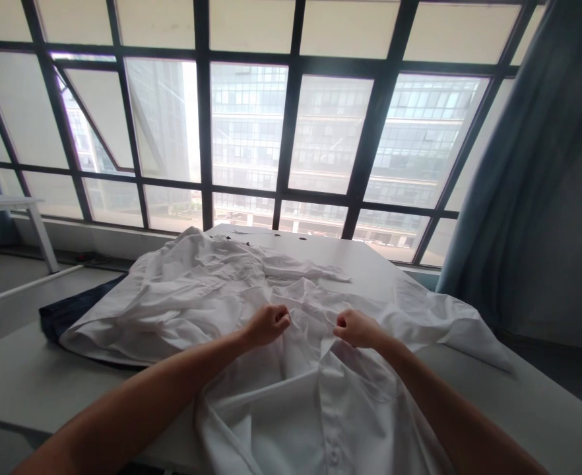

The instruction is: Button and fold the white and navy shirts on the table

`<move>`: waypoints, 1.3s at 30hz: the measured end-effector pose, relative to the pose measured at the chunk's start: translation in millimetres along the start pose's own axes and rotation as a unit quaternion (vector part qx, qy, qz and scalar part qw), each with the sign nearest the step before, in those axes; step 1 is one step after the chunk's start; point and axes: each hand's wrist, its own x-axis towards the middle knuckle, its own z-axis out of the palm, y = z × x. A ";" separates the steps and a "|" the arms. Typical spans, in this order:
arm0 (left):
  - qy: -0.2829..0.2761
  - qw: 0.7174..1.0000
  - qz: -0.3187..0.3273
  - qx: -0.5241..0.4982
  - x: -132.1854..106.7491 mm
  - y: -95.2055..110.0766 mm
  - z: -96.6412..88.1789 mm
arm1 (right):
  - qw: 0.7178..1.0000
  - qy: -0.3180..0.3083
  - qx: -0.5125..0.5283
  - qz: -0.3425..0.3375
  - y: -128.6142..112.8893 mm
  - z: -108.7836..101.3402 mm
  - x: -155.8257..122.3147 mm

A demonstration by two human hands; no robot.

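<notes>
A white button-up shirt (291, 409) lies toward me on the table, its button placket running down the front and its lower part hanging near my body. My left hand (270, 323) is closed, pinching the shirt's fabric left of the placket. To the right of it, my right hand (357, 328) grips the same shirt near the placket, fingers curled. Cloth between the two hands is bunched in folds. One white sleeve (459, 323) spreads out to the right over the table. Further white garments (187, 284) lie crumpled in a heap on the left.
Dark blue cloth (78, 307) shows under the heap at the left edge of the white table (528, 396). Large windows (251, 125) stand beyond the table. A blue-grey curtain (518, 171) hangs at the right, and another white table (38, 231) stands at the far left.
</notes>
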 end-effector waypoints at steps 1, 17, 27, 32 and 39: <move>-0.019 1.000 0.006 0.005 -2.5 2.0 1.6 | 1.000 -0.017 -0.007 0.008 1.2 -2.3 -1.8; 0.072 0.993 -0.049 0.080 7.0 -0.9 -8.0 | 0.957 -0.180 0.213 -0.074 -44.4 6.9 -29.9; 0.062 0.992 -0.052 0.096 1.3 14.0 -3.4 | 0.947 -0.234 0.194 -0.108 -43.7 11.0 -34.4; 0.072 0.987 -0.067 0.127 4.4 11.8 -7.8 | 0.919 -0.270 0.281 -0.058 -45.1 11.0 -31.6; 0.099 0.980 -0.092 0.148 11.1 5.4 -20.8 | 0.876 -0.196 0.431 -0.091 -39.6 12.1 -23.3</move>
